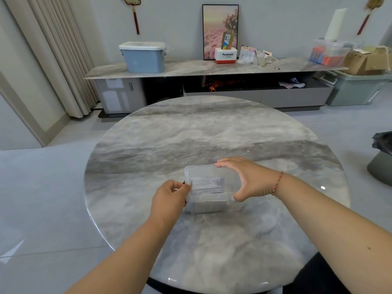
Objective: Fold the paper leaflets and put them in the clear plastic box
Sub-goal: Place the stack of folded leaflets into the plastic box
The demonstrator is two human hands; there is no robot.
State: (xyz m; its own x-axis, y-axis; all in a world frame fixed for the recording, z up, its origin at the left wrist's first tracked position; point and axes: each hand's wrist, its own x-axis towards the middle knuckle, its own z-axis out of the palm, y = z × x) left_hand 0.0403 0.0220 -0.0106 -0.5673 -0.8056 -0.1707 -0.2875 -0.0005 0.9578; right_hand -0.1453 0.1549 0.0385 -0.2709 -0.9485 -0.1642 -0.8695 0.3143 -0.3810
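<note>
You held the clear plastic box (209, 187) near the front edge of the round marble table (212, 128), folded leaflets (206, 184) already stacked inside, so the task looked nearly done. Your right hand (248, 179) spanned the lid, fingers and thumb clasping its edges; your left hand (171, 197) pinched the box's left end, seemingly at a latch.

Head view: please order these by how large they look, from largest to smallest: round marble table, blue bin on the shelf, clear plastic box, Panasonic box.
1. Round marble table
2. Clear plastic box and blue bin look alike; the bin stands farther away, so unranked.
3. Panasonic box
</note>
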